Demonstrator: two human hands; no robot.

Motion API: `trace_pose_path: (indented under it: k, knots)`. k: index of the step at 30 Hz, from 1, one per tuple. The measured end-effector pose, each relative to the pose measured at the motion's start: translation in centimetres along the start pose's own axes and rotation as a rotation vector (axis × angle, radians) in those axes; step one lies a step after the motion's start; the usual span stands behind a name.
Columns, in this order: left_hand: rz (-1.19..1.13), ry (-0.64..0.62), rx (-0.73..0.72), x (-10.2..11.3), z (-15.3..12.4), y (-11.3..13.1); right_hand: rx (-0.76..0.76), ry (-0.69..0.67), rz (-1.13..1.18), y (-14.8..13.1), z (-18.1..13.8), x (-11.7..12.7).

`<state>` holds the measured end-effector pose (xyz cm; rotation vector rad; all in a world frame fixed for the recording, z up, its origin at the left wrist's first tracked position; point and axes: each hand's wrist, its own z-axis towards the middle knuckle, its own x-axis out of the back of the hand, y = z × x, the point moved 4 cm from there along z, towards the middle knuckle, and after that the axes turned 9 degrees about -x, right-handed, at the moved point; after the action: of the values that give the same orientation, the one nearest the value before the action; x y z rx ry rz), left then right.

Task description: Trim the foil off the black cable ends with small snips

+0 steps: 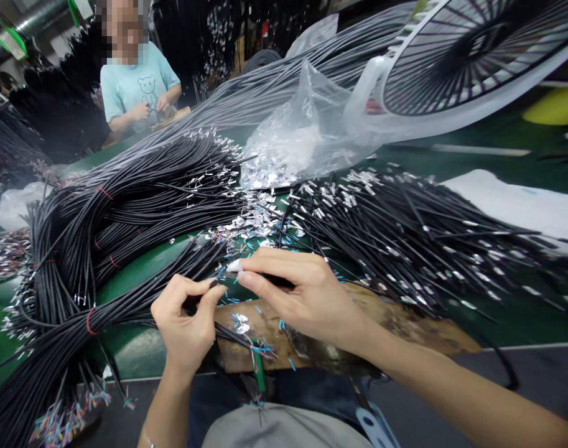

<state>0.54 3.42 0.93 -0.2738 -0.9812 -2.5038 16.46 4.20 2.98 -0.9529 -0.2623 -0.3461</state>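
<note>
My left hand (188,314) is pinched shut on a thin black cable (204,297) near its end. My right hand (295,289) meets it from the right, thumb and fingers pressed together on a small silver metal terminal (234,266) at the cable's tip. Both hands hover over a worn wooden board (405,323) on the green table (139,274). A few loose terminals (241,323) and blue wire scraps lie on the board below my hands.
Bundled black cables (125,205) tied with red bands fill the left. Loose cables with terminals (405,230) spread to the right. A clear plastic bag of terminals (293,137) sits behind, beside a white fan (474,56). A person in a light blue shirt (137,84) works at the far left.
</note>
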Motion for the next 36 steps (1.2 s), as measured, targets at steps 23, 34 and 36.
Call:
trace_pose_path:
  k: [23,34,36]
  knots:
    - [-0.050,-0.312,0.109,0.1,0.6,-0.4,-0.362,-0.334,0.406,1.0,1.5,-2.1]
    - [0.036,-0.268,0.058,-0.1,0.5,-0.5,-0.398,-0.453,0.464,1.7,1.4,-2.7]
    - [0.054,-0.316,0.066,-0.2,0.6,-0.4,-0.275,-0.418,0.366,1.0,1.3,-2.5]
